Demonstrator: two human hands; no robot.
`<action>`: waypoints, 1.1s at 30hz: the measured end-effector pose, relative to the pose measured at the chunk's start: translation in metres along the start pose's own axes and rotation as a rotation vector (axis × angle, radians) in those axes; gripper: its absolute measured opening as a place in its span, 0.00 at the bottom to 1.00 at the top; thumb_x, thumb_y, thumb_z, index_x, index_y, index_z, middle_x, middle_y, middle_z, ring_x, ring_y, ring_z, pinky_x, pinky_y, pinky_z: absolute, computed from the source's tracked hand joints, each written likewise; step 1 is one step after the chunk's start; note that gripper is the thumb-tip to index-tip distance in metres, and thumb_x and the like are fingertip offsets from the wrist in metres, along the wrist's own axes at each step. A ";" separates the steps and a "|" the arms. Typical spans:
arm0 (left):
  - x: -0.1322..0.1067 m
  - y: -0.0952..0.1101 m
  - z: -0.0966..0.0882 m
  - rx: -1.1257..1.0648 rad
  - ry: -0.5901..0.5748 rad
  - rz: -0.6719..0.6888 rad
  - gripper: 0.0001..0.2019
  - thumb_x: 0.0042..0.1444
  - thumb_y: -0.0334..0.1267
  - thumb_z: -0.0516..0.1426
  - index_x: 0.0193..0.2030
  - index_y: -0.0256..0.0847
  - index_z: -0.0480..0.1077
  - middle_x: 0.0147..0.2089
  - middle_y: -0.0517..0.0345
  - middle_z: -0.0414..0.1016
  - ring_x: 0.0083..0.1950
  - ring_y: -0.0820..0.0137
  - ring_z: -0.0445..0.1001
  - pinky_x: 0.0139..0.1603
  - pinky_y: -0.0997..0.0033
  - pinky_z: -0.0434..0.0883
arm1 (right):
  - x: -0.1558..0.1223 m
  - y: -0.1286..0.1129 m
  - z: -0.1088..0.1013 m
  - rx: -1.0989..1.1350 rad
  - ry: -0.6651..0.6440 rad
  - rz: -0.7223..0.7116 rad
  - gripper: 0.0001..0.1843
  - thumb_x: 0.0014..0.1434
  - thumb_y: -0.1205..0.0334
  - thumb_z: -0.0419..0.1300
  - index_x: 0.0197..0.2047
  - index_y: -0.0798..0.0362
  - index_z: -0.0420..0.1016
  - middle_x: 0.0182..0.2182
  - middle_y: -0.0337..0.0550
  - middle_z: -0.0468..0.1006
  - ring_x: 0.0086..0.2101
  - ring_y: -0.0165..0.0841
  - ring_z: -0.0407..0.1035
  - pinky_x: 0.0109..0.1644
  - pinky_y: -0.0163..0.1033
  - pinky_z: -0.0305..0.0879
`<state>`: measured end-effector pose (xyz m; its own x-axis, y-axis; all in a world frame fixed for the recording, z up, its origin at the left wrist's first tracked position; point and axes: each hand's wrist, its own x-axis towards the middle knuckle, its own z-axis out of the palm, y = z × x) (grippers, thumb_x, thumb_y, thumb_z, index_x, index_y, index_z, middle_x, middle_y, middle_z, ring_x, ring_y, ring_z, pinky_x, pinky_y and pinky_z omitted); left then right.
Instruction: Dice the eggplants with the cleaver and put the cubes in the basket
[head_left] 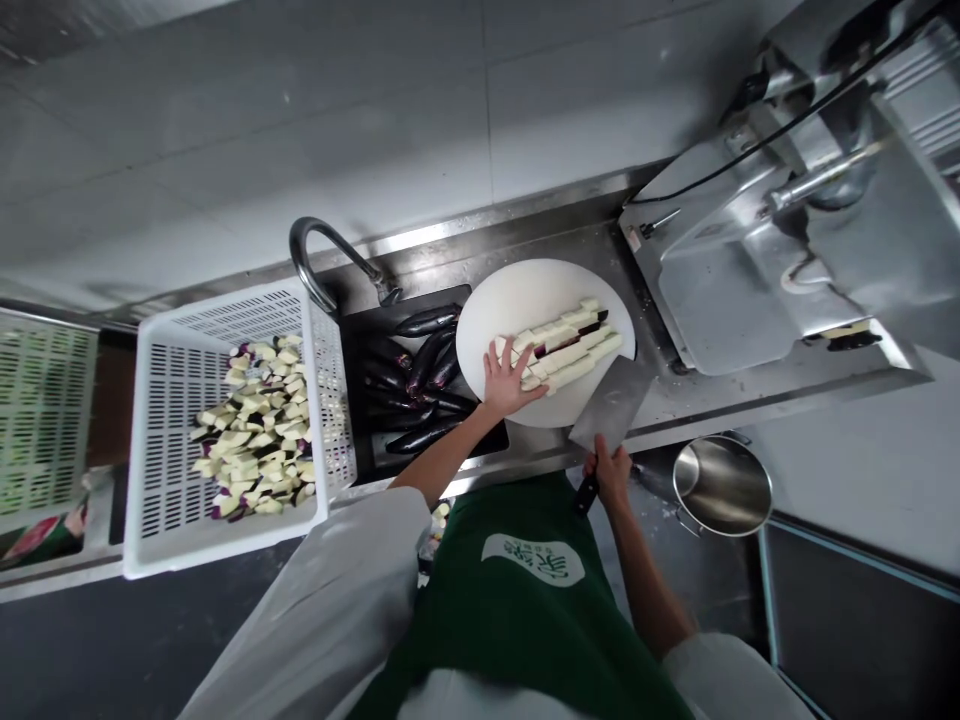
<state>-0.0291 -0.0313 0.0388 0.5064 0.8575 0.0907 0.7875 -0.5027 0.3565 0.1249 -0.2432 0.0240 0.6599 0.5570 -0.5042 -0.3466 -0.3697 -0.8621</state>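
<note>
eggplant strips [566, 345] on board [517, 290], basket [172, 420] left

We see a dull grey steel blade on the cleaver [609, 415], its handle dark and matt. The round cutting board [517, 295] looks like smooth, matt white plastic. The cut eggplant strips [570, 345] show pale, dry-looking flesh, while the whole eggplants [424, 365] have glossy dark skin. The basket [172, 420] is perforated white plastic. Brushed stainless steel makes the counter [750, 395]; the pot [721, 485] and faucet [319, 250] shine brighter. Our apron [525, 600] is matt green cloth.
</note>
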 end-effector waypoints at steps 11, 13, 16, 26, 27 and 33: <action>-0.002 0.013 0.004 -0.004 0.038 0.024 0.41 0.53 0.68 0.63 0.71 0.58 0.67 0.80 0.52 0.46 0.79 0.34 0.35 0.71 0.35 0.52 | -0.012 0.001 0.092 -0.114 -0.145 -0.043 0.24 0.58 0.36 0.62 0.29 0.43 0.57 0.13 0.32 0.65 0.12 0.34 0.61 0.13 0.39 0.59; -0.004 0.013 0.005 -0.010 0.053 0.035 0.38 0.55 0.65 0.63 0.71 0.58 0.67 0.80 0.52 0.48 0.79 0.37 0.37 0.71 0.38 0.54 | -0.015 0.000 0.101 -0.110 -0.192 -0.037 0.24 0.58 0.36 0.62 0.30 0.43 0.57 0.12 0.32 0.65 0.12 0.34 0.61 0.13 0.39 0.58; -0.008 0.015 0.006 -0.037 0.065 0.048 0.35 0.58 0.62 0.62 0.71 0.57 0.68 0.78 0.52 0.51 0.79 0.40 0.40 0.71 0.41 0.55 | -0.019 -0.004 0.110 -0.097 -0.234 -0.040 0.24 0.57 0.37 0.63 0.31 0.43 0.56 0.12 0.31 0.65 0.11 0.33 0.60 0.13 0.38 0.57; -0.016 0.035 -0.002 -0.135 0.033 0.033 0.31 0.62 0.61 0.60 0.69 0.52 0.71 0.80 0.49 0.46 0.78 0.40 0.44 0.72 0.39 0.55 | -0.022 -0.001 0.112 -0.104 -0.262 -0.105 0.22 0.58 0.38 0.62 0.32 0.43 0.57 0.12 0.29 0.65 0.13 0.31 0.60 0.16 0.36 0.55; -0.016 0.037 -0.005 -0.136 0.034 0.038 0.31 0.62 0.61 0.60 0.69 0.52 0.71 0.80 0.50 0.46 0.78 0.40 0.43 0.72 0.39 0.54 | -0.023 -0.002 0.110 -0.105 -0.256 -0.108 0.22 0.58 0.38 0.62 0.32 0.43 0.58 0.13 0.29 0.65 0.13 0.30 0.60 0.16 0.36 0.55; -0.026 0.042 -0.032 -0.150 0.101 0.020 0.33 0.62 0.62 0.59 0.69 0.50 0.70 0.80 0.50 0.44 0.79 0.40 0.38 0.74 0.37 0.53 | -0.038 -0.021 0.104 -0.219 -0.238 -0.196 0.20 0.57 0.40 0.63 0.31 0.45 0.63 0.13 0.32 0.66 0.15 0.31 0.60 0.19 0.36 0.57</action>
<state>-0.0204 -0.0711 0.0808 0.4773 0.8581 0.1896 0.7129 -0.5042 0.4874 0.0378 -0.1796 0.0558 0.5172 0.7806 -0.3509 -0.0617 -0.3750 -0.9250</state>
